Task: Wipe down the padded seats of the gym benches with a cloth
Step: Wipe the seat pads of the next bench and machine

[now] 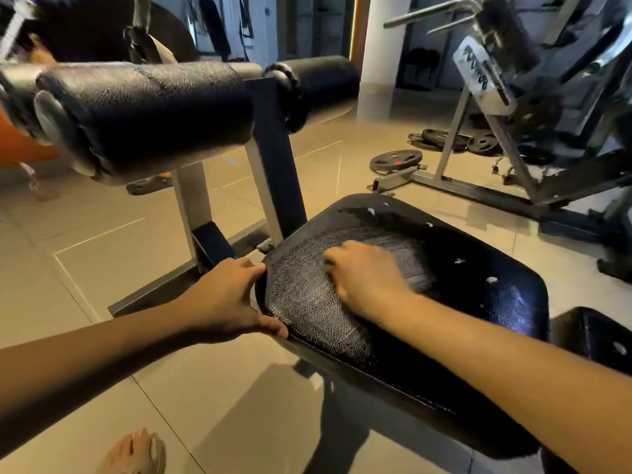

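Looking down through the head camera, I see the seat [461, 302] just below me. It is a black padded slab tilted across the lower right of the view, and its cracked surface shines near the left end.

My left hand [225, 299] grasps that left end. The thumb lies along the near corner and the fingers curl over the far corner, so the palm wraps the edge.

My right hand [366, 278] rests on top of the seat, a little in from the left end, knuckles up and fingers bent down against the padding. It is smeared by motion blur, with a pale grey streak on the pad beside it. Whether those fingers are clenched on a cloth I cannot tell, because nothing under the hand is clear enough.

A few small pale spots dot the far and right parts of the seat. Another dark pad [595, 336] sits just beside its right end.

Beyond my left hand a dark post [273, 148] rises from the bench frame. It carries a large black roller [147, 111] on the left and a smaller one [318, 83] on the right.

Weight plates [395, 160] lie on the tiled floor [102, 251] farther back, near the foot of a grey machine [478, 73] at the right. A white pillar [376, 46] stands behind them. A sandalled foot [136, 453] shows at the bottom edge.
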